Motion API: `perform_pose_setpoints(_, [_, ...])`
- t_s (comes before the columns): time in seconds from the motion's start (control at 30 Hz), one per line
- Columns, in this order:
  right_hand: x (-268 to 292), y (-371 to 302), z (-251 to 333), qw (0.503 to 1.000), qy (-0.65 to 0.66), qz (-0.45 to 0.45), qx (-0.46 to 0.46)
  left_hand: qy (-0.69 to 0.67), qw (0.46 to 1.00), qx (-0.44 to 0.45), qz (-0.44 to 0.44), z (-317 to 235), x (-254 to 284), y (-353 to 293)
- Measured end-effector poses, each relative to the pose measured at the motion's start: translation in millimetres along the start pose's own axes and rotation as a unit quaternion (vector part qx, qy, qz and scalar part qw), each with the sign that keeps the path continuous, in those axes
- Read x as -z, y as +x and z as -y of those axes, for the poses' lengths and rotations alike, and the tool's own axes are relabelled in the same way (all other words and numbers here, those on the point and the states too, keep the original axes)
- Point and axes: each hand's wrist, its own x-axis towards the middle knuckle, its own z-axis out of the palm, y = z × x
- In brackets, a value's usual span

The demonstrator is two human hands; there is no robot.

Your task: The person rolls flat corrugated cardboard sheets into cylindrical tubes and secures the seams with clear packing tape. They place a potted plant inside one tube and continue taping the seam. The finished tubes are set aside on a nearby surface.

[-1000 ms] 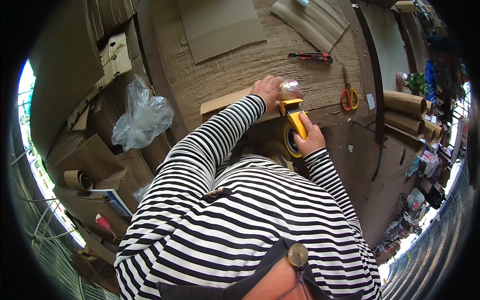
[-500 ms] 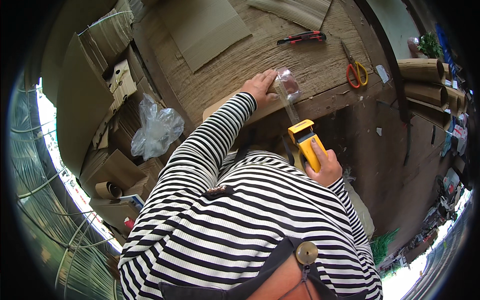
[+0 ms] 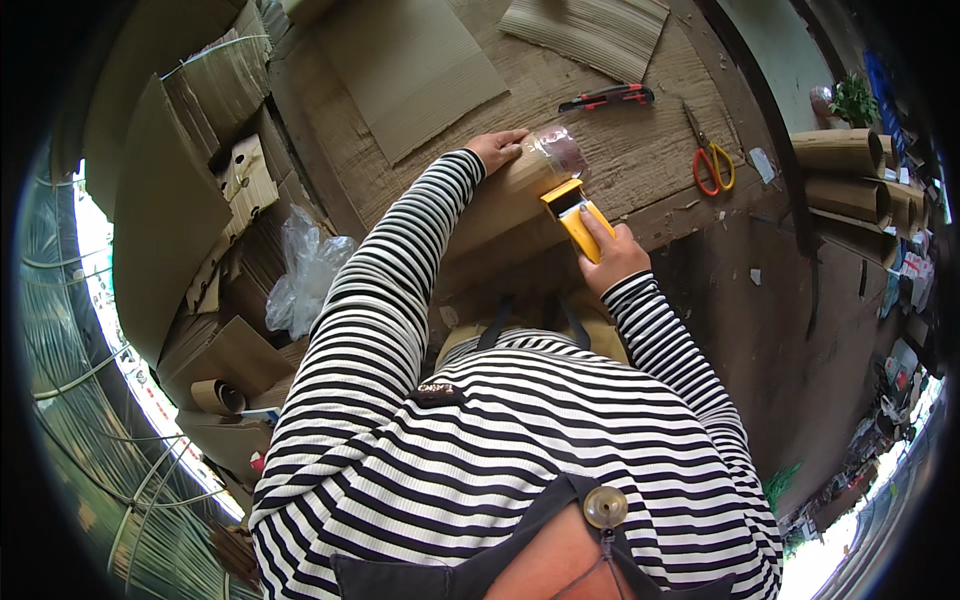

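A tan cardboard roll [image 3: 487, 212] lies along the front edge of the wooden table. Shiny clear plastic or tape covers its right end [image 3: 562, 148], where something pinkish shows through. My left hand [image 3: 497, 150] holds the roll from above near that end, its fingers bent over the far side. In my right hand [image 3: 612, 258] is a yellow tape dispenser [image 3: 577, 222], gripped by its handle. The dispenser's head is close against the near side of the roll's wrapped end. Whether tape still stretches between them is hard to see.
On the table lie a red-and-black utility knife [image 3: 606, 97], scissors [image 3: 713, 160] with red and yellow handles, and a flat cardboard sheet [image 3: 415, 75]. Corrugated cardboard [image 3: 585, 35] lies at the back. Crumpled clear plastic [image 3: 305, 275] sits left; rolled cardboard [image 3: 840, 190] is stacked right.
My right hand has brought the tape dispenser up and left to the roll, shortening the stretched tape. My left hand has shifted slightly left and back, and more of the roll shows.
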Motion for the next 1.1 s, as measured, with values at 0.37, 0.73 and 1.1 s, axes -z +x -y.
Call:
perform_pose_setpoints(0.37, [46,31,42,0.998,0.05,-0.032,0.037,0.338,0.919,-0.003,-0.205,-57,-33,-33])
perform_pose_setpoints(0.73, [-30,22,-39,1.0,0.015,0.024,0.009,0.192,0.979,0.014,-0.06,-73,19,-17])
perform_pose_setpoints(1.1, [24,146,50,0.996,0.078,-0.03,0.04,0.382,0.907,0.052,-0.171,-54,66,-7])
